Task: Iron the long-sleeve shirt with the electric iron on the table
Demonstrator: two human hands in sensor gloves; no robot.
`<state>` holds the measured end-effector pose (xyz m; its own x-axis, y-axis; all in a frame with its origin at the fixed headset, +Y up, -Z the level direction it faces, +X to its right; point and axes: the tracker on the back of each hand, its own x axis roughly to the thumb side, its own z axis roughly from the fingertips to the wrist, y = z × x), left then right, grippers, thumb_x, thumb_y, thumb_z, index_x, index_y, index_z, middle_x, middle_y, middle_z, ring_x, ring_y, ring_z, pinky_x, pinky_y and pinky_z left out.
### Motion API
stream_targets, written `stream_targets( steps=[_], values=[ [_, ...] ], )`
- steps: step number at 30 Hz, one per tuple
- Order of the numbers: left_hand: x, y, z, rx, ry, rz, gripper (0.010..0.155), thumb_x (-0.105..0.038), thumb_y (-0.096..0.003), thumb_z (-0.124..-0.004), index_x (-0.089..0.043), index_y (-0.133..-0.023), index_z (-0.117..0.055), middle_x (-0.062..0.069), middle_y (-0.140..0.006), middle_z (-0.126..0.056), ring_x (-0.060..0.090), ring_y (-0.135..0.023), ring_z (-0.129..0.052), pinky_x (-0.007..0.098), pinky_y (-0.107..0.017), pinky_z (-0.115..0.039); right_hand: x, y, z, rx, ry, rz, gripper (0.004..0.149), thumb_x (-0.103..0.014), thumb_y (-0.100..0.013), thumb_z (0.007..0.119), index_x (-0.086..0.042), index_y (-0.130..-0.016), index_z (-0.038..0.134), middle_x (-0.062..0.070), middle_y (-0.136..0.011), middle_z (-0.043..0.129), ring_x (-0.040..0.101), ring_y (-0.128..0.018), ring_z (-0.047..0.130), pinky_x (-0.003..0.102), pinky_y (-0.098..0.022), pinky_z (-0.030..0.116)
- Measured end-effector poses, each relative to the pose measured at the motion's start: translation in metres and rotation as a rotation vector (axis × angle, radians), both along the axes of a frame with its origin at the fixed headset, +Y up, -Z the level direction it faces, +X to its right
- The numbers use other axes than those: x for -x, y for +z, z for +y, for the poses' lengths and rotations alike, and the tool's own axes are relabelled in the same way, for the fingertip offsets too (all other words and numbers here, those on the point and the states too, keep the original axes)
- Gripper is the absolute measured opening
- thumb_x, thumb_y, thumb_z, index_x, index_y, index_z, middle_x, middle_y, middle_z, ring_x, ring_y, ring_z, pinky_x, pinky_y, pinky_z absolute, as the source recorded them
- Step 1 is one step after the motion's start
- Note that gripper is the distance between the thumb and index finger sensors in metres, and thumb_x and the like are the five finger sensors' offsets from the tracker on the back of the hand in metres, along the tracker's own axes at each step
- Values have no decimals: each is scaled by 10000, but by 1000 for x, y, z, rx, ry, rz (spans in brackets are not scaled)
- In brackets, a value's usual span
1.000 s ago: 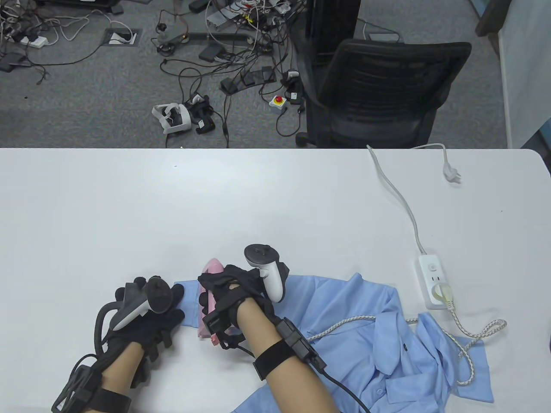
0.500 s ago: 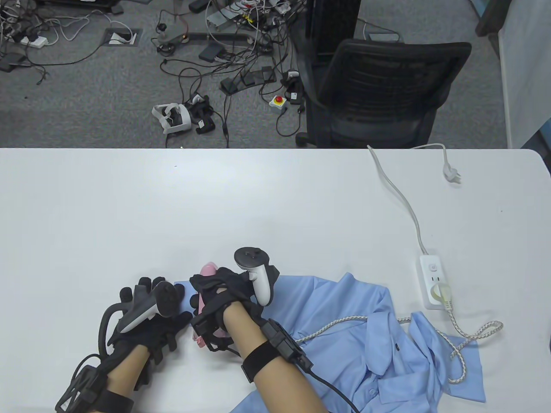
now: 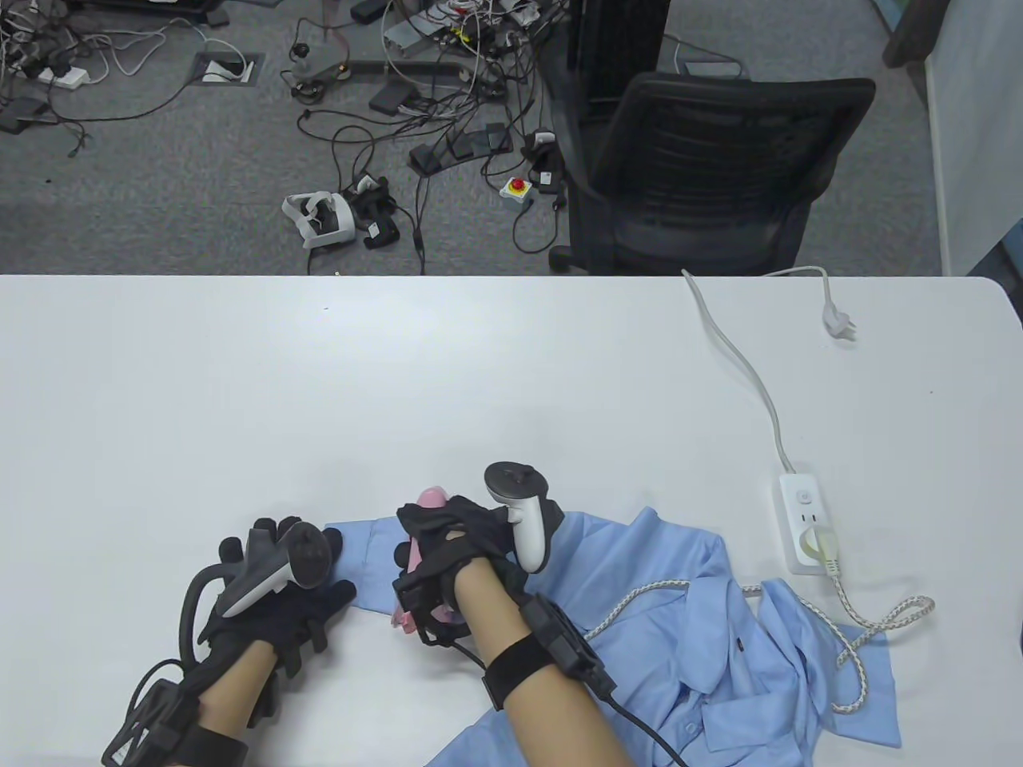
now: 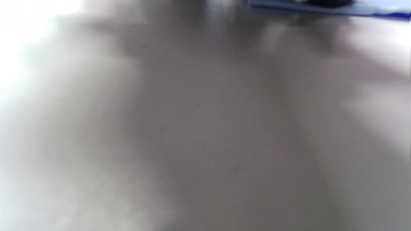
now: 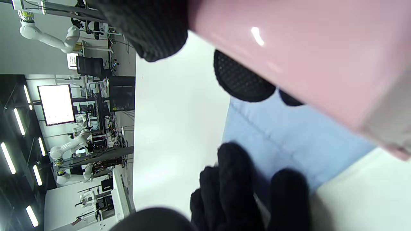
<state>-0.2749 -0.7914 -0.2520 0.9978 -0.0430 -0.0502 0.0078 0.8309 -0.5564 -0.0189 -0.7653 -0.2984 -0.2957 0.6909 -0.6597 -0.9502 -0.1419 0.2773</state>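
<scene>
Left hand (image 3: 276, 595) pressed flat on sleeve end of blue shirt (image 3: 639, 639), fingers spread, at table (image 3: 479, 375) near edge. Right hand (image 3: 451, 551) clamped around pink iron (image 3: 419, 551) on sleeve. Braided cord (image 3: 863, 631) looped over shirt to power strip (image 3: 807, 523), far right.

A pale blue cotton long-sleeve shirt (image 3: 687, 639), a glossy pink plastic electric iron (image 3: 419, 551) with white-and-grey braided cord (image 3: 871, 631), black knitted gloves, white tabletop (image 3: 400, 383).
</scene>
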Motion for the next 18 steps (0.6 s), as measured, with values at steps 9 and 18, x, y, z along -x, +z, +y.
stream_targets(
  steps=[9,18],
  values=[
    [-9,1,2,-76,-30,-48,681,-697,-483,-523,-513,-1035,-170,-27,-1176,8,263,-1046,55,597,-678,24,-66,6,3,1,62,-78,649,-442,-408,765,-13,-812,492,84,-692,666,170,-535,970,339,-422,921],
    [-25,3,3,-64,-63,-96,622,-673,-493,-501,-539,-1025,-208,-41,-1192,-46,259,-1057,28,594,-686,12,-42,6,0,2,3,25,655,-450,-423,724,-23,-833,444,73,-720,629,137,-570,949,311,-453,913]
  ],
)
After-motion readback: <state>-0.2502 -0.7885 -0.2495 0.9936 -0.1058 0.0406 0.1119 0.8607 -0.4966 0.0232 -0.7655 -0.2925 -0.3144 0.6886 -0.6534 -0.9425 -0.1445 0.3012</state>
